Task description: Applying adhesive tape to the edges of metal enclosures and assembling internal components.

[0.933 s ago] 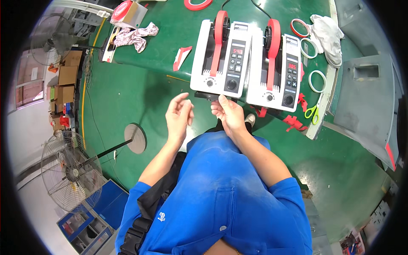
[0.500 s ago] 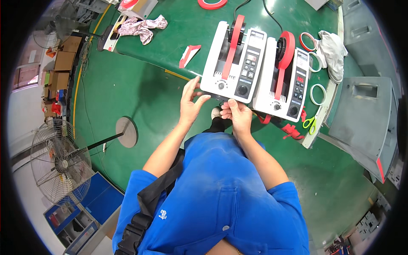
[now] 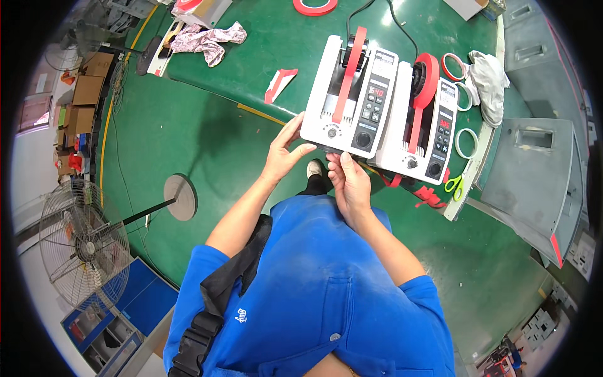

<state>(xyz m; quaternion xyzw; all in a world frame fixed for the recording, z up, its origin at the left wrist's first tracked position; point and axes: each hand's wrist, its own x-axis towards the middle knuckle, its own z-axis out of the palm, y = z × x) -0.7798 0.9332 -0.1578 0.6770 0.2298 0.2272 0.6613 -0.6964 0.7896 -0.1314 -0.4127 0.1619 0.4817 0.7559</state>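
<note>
Item: left tape dispenser (image 3: 349, 97), white, red strip over top, at edge of green table (image 3: 264, 50).
Step judged: pulling cut piece from front outlet. Advice: pinch tape end cleanly, draw straight toward body, avoid creasing.
Left hand (image 3: 284, 154): open, fingers spread, touching dispenser's front-left corner, dispenser at 1 o'clock.
Right hand (image 3: 349, 182): fingers curled under front lip, grip contents cannot be told; dispenser at 12 o'clock.
Second dispenser (image 3: 422, 125) at 3 o'clock of first; green scissors (image 3: 453, 184) beyond.
</note>
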